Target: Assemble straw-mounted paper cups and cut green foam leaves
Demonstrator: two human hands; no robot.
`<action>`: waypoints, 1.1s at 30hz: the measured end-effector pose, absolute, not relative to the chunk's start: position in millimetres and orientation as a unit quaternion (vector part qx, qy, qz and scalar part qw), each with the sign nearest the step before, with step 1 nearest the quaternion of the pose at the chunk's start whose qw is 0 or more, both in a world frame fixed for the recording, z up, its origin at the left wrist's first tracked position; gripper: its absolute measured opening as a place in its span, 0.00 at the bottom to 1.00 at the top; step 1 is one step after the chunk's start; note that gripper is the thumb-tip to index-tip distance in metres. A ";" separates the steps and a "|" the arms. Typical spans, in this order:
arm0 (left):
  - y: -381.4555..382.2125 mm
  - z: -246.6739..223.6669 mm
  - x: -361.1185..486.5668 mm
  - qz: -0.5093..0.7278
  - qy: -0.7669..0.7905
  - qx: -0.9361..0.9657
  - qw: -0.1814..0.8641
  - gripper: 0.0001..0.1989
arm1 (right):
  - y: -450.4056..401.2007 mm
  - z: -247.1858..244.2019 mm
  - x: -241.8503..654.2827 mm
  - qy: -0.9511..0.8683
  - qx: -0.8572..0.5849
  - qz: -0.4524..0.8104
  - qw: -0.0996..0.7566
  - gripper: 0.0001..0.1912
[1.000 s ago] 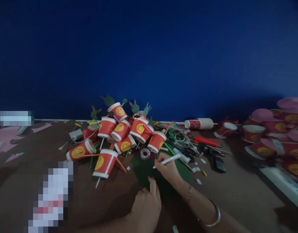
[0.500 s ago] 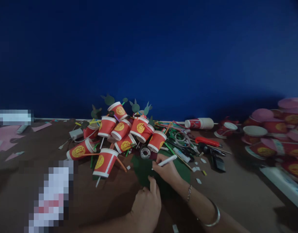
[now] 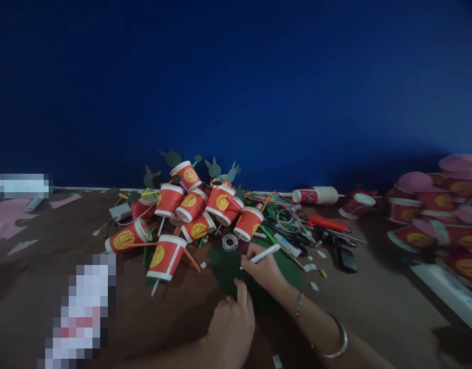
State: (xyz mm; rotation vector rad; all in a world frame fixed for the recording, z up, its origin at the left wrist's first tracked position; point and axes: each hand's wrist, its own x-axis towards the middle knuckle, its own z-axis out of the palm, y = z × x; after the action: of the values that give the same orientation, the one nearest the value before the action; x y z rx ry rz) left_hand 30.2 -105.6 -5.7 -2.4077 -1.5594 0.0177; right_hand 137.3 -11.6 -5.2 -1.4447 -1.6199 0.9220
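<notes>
Right hand (image 3: 267, 269) is pinching the pen (image 3: 267, 252) over the paper (image 3: 225, 265), so I'd use the left hand (image 3: 233, 320) (one finger out, can't tell its grip) to pin it flat.

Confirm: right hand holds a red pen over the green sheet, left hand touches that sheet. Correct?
Wrong colour: in the head view the pen is white. The right hand holds it over the green sheet, which the left hand touches.

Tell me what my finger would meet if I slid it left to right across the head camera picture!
Pink paper → white box with a cable → nearest red cup → left hand → right hand holding a white marker → bright red tool → cups with pink discs.
</notes>
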 end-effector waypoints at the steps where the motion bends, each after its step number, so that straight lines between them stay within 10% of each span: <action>1: -105.5 -4.9 30.0 0.011 -0.537 -0.833 0.131 0.16 | -11.9 -4.8 137.2 -0.640 -0.561 0.365 0.378 0.12; 33: -105.4 -7.0 30.6 0.023 -0.550 -0.829 0.100 0.17 | -14.2 -2.2 136.0 -0.667 -0.560 0.339 0.356 0.12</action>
State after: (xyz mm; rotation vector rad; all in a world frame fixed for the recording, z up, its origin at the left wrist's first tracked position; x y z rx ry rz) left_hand 30.6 -105.4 -7.0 -2.4503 -1.6267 0.0684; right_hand 136.0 -14.2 -2.2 -1.4459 -1.7230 0.8749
